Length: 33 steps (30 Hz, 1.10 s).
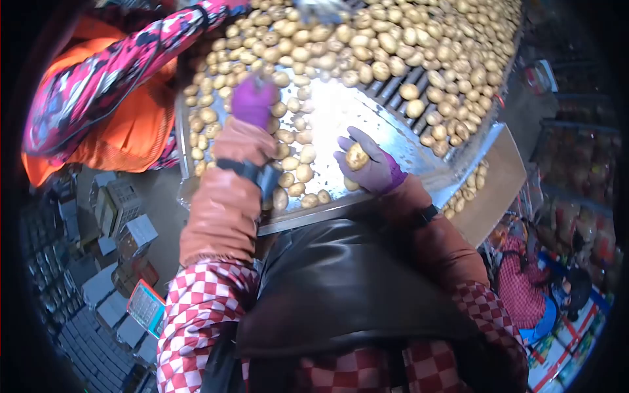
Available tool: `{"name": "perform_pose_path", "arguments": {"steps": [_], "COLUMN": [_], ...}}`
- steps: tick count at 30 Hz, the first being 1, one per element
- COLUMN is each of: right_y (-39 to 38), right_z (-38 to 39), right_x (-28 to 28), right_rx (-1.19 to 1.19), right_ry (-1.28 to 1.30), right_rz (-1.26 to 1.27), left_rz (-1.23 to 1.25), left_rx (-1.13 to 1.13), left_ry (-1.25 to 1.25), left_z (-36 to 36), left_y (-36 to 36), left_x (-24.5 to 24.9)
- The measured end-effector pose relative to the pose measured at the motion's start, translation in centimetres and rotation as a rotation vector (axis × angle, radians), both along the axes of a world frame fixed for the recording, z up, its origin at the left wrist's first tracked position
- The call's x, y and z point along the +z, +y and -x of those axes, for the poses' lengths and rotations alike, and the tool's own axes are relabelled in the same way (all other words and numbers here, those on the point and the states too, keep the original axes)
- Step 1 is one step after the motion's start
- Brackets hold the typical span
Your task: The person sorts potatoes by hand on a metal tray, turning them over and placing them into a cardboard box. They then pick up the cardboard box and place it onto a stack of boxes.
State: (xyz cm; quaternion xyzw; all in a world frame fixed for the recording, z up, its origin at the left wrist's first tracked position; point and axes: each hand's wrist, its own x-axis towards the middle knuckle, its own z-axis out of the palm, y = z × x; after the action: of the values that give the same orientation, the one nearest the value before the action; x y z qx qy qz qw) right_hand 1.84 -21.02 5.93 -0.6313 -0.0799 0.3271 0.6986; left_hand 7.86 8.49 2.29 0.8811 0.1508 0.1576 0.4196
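Note:
My right hand (373, 165), in a grey and purple glove, holds a potato (357, 157) in its palm, above the bright metal tray (334, 111). The fingers curl partly around it. My left hand (254, 99), in a purple glove, reaches over the potatoes at the tray's left part. Its fingers are blurred, and what they hold, if anything, cannot be made out. Loose potatoes (304, 171) lie on the metal between my hands, and a dense layer of potatoes (386, 42) covers the far part.
Dark rollers (419, 82) show among the potatoes. A co-worker's patterned sleeve (131, 72) is at the upper left, and a blurred gloved hand (321, 10) at the top. A cardboard box (498, 190) with potatoes stands right. Another person (524, 288) is at the lower right.

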Motion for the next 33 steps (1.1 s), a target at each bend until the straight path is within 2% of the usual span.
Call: {"name": "perform_pose_path", "arguments": {"steps": [1, 3, 4, 5, 6, 8, 9, 11, 12, 13, 15, 17, 19, 23, 24, 27, 28, 29, 31, 32, 33], "right_y": [-0.6, -1.4, -1.6, -1.8, -1.8, -1.9, -1.9, -2.2, -2.5, -3.0, -4.1, -5.4, -7.4, -14.8, -16.9, -25.7, -28.3, -32.7, -40.7, -41.1, -41.6], "right_z": [-0.1, -0.9, -1.1, -1.3, -1.2, -0.7, -0.8, -0.7, -0.7, -0.5, -0.1, 0.2, 0.6, 3.4, 4.4, 7.5, 8.1, 9.4, 11.8, 11.8, 12.3], "right_x": [-0.6, -2.1, -2.3, -2.4, -2.4, -2.7, -3.1, -3.7, -3.9, -4.3, -5.1, -5.8, -6.2, -5.1, -5.0, -3.6, -1.3, -2.6, -2.6, 0.2, 0.8], "right_rx": [0.028, -0.095, -0.128, -0.162, -0.173, -0.182, -0.178, -0.173, -0.172, -0.173, -0.180, -0.235, -0.368, -0.392, -0.462, -0.744, -0.740, -0.723, -1.168, -1.515, -1.411], "right_ry": [-0.048, 0.394, 0.497, 0.602, 0.592, 0.540, 0.490, 0.379, 0.314, 0.234, 0.065, 0.201, 0.646, 0.682, 0.720, 0.648, 0.550, 0.316, 0.281, 0.141, 0.174], "right_rz": [-0.034, -0.425, -0.545, -0.663, -0.700, -0.712, -0.687, -0.600, -0.537, -0.479, -0.364, -0.403, -0.600, -0.625, -0.745, -0.826, -0.912, -1.071, -0.995, -0.700, -0.793], "left_rz": [-0.164, -0.547, -0.744, -0.652, -0.560, -0.464, -0.642, -0.545, -0.643, -0.592, -0.540, -0.472, -0.538, -0.466, -0.504, -0.496, -0.488, -0.509, -0.552, -0.552, -0.554], "left_rx": [0.077, 0.034, -0.031, -0.044, -0.054, -0.191, -0.241, -0.353, -0.408, -0.461, -0.559, -0.693, -0.680, -0.742, -0.740, -0.749, -0.738, -0.742, -0.742, -0.742, -0.737], "left_ry": [-0.141, 0.282, 0.467, 0.449, 0.430, 0.368, 0.335, 0.181, 0.126, 0.205, 0.093, 0.068, 0.030, 0.070, 0.050, 0.017, 0.061, -0.014, 0.015, -0.019, -0.054], "left_z": [-1.6, -2.0, -2.2, -2.3, -2.5, -0.1, 1.8, 5.9, 7.8, 9.2, 11.5, 12.5, 13.2, 13.1, 13.1, 12.8, 12.7, 12.9, 12.9, 12.9, 12.8], "left_y": [1.8, 2.5, 2.8, 2.4, 2.0, -2.5, -4.8, -7.2, -8.1, -8.9, -9.7, -9.6, -9.6, -9.8, -9.6, -9.6, -9.8, -9.7, -9.9, -9.9, -10.0], "left_x": [-0.1, -0.7, -1.1, -2.6, -4.1, -1.7, -1.6, -2.8, -2.5, -2.1, -1.2, -1.3, -1.3, 0.0, -0.4, -0.5, -0.3, -0.6, -0.7, -0.5, -0.1]}}
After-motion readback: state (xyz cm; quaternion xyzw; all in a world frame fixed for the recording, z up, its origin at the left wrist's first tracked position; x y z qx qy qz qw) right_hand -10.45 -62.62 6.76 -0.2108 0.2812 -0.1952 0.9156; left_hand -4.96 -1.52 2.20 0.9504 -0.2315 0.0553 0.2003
